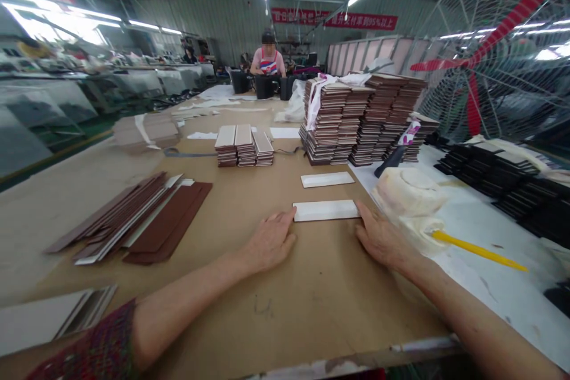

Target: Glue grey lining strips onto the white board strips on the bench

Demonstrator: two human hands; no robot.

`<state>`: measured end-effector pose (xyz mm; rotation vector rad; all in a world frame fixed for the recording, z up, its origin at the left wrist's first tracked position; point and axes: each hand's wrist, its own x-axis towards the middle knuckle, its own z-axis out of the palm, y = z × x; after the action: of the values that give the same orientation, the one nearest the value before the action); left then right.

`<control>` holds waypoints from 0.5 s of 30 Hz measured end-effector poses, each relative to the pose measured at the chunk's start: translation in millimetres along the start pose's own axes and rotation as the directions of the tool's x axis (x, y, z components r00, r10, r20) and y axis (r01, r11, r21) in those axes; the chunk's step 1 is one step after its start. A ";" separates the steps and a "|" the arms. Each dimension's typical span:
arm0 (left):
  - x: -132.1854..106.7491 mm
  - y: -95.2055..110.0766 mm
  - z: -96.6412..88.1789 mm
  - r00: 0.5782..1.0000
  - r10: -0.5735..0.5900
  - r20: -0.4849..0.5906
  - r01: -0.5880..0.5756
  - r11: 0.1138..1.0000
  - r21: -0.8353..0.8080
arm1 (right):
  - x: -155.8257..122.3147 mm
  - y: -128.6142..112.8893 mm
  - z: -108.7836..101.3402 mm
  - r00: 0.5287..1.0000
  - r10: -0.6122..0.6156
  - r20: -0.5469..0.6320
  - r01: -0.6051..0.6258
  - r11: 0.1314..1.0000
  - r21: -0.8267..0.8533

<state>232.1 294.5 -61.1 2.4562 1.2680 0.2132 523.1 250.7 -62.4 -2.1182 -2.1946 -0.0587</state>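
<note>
A white rectangular strip (326, 210) with a thin dark edge lies across the brown work surface (285, 309) in front of me. My left hand (271, 241) grips its left end with the fingertips. At the right end, the fingers of my right hand (382, 240) press against the strip's short edge. Just beyond it lies a second white strip (327, 179), parallel and apart from both hands. Left of my left hand, brown flat pieces (171, 222) are fanned out in an overlapping pile.
Small stacks of panels (244, 145) stand ahead, with tall brown stacks (341, 122) to their right. A whitish tub (405, 199) with a yellow-handled brush (481, 249) sits at right, near black stacks (499, 181). A fan (472, 62) and a person (268, 62) are farther off.
</note>
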 end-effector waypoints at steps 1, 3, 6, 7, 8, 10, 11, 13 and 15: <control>-18.1 -1.7 -2.0 1.000 -0.002 0.020 0.002 1.000 -0.013 | -13.1 -5.9 -0.6 1.000 -0.030 -0.004 0.030 0.999 0.030; -57.2 -5.5 -4.5 0.999 -0.004 0.041 0.006 0.999 -0.033 | -41.5 -19.5 1.3 0.994 -0.097 -0.052 0.102 0.990 0.094; -116.3 -10.9 -3.5 0.999 -0.025 0.025 0.025 0.999 -0.030 | -82.4 -43.1 9.8 0.956 -0.206 -0.210 0.233 0.966 0.109; -134.9 -12.0 -1.9 0.999 -0.038 0.017 0.038 0.999 -0.025 | -94.0 -51.3 13.1 0.933 -0.246 -0.264 0.277 0.957 0.086; -152.4 -12.7 0.4 0.999 -0.052 0.007 0.052 0.998 -0.020 | -104.4 -59.6 16.2 0.907 -0.285 -0.311 0.317 0.947 0.057; -183.5 -12.3 6.0 0.997 -0.077 -0.030 0.076 0.997 -0.010 | -120.8 -75.0 21.1 0.849 -0.353 -0.394 0.383 0.924 -0.001; -196.7 -11.4 8.9 0.995 -0.082 -0.050 0.082 0.997 -0.007 | -126.9 -81.5 23.0 0.817 -0.382 -0.432 0.411 0.911 -0.029; -217.4 -9.1 12.6 0.992 -0.086 -0.091 0.086 0.996 -0.010 | -134.6 -89.2 26.5 0.765 -0.432 -0.478 0.459 0.886 -0.066; -231.3 -8.0 11.1 0.991 -0.085 -0.103 0.082 0.996 -0.036 | -135.8 -87.0 32.6 0.733 -0.473 -0.488 0.509 0.858 -0.066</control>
<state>94.2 108.4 -66.7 2.3874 1.3973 0.3411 439.6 115.3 -104.2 -1.2266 -2.2972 -0.4889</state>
